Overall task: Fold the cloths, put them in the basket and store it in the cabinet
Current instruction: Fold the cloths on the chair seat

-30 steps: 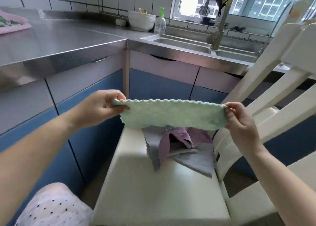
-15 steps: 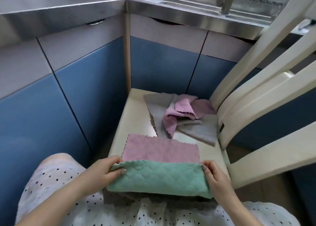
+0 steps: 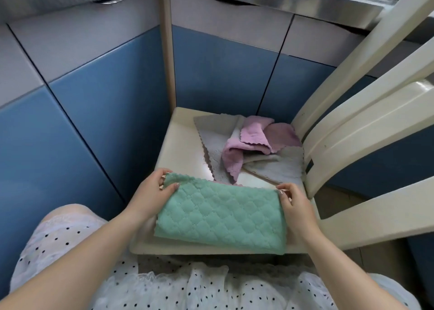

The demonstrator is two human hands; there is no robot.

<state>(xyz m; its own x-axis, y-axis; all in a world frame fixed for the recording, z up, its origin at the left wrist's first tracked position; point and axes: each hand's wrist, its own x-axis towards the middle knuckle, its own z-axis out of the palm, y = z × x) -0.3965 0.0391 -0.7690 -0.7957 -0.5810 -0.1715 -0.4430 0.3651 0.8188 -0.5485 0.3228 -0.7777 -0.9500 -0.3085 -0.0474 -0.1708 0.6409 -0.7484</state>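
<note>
My left hand (image 3: pixel 150 197) and right hand (image 3: pixel 296 207) each pinch an end of the folded green quilted cloth (image 3: pixel 220 213), lying at the near edge of the cream chair seat (image 3: pixel 180 145). Crumpled pink and grey cloths (image 3: pixel 249 145) sit toward the far right corner.

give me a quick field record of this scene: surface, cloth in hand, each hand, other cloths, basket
surface: chair seat
cloth in hand: green cloth, folded, lying on the seat's near end
left hand: pinches the cloth's far left corner
right hand: pinches its far right corner
other cloths: pink cloth crumpled on grey cloths, unfolded, at the seat's far end
basket: not in view
</note>
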